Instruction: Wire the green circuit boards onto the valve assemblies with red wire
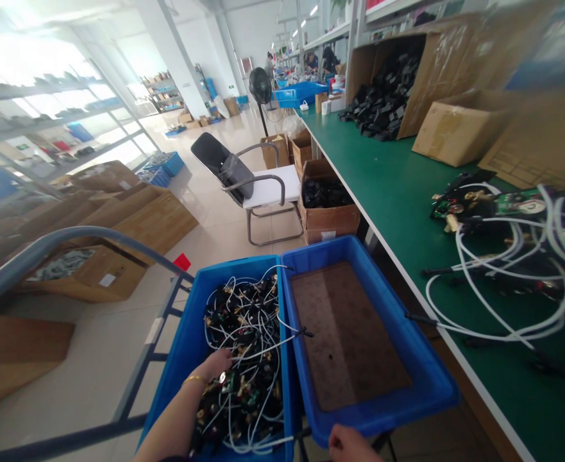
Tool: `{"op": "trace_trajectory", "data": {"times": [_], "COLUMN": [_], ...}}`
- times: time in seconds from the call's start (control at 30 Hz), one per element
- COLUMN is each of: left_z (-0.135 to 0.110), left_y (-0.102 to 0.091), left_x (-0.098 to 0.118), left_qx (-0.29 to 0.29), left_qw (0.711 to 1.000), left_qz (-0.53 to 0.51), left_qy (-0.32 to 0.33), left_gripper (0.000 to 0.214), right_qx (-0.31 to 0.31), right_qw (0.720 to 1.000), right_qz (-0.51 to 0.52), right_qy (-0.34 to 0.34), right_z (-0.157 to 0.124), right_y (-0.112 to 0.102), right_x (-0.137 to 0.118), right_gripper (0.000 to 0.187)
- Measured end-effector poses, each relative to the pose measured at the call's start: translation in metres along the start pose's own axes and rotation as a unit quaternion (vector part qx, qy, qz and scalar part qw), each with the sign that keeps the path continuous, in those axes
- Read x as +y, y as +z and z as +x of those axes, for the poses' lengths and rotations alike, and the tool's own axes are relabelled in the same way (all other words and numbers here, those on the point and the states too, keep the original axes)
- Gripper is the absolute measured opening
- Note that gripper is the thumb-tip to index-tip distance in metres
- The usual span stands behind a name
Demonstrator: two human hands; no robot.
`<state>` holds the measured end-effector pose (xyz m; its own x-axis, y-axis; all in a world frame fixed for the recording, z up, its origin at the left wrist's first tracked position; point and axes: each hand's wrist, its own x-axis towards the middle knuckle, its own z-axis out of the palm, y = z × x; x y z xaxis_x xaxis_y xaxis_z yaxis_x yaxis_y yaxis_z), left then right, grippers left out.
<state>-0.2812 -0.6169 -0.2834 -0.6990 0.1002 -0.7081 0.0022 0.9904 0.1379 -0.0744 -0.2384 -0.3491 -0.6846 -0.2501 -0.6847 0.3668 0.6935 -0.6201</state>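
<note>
My left hand reaches into the left blue bin, its fingers down among a tangle of black and brass parts with white tubes; what the fingers grip is hidden. My right hand rests closed at the near rim of the right blue bin, which holds only a brown cardboard liner. One white tube lies across the divide between the two bins.
A green workbench runs along the right with more tubed parts, cardboard boxes and black parts. A grey chair, an open box and a grey cart rail stand on the floor. People work far back.
</note>
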Motion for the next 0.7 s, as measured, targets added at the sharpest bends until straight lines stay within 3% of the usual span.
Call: {"op": "trace_trajectory", "data": {"times": [0.13, 0.5, 0.7], "left_z": [0.000, 0.001, 0.002], "left_y": [0.001, 0.007, 0.007], "left_x": [-0.007, -0.006, -0.003], "left_qx": [0.002, 0.040, 0.040], "left_qw": [0.998, 0.997, 0.995], "left_qz": [0.010, 0.040, 0.021], "left_qy": [-0.057, -0.051, -0.089], "left_gripper": [0.037, 0.035, 0.035], "right_qx": [0.001, 0.005, -0.004], "right_qw": [1.000, 1.000, 1.000], "right_qz": [-0.004, -0.008, -0.008], "right_qy": [-0.004, 0.003, 0.010], "right_z": [0.002, 0.008, 0.011], "right_y": [0.001, 0.008, 0.008], "right_x": [0.001, 0.004, 0.004], "right_gripper": [0.027, 0.027, 0.027]}}
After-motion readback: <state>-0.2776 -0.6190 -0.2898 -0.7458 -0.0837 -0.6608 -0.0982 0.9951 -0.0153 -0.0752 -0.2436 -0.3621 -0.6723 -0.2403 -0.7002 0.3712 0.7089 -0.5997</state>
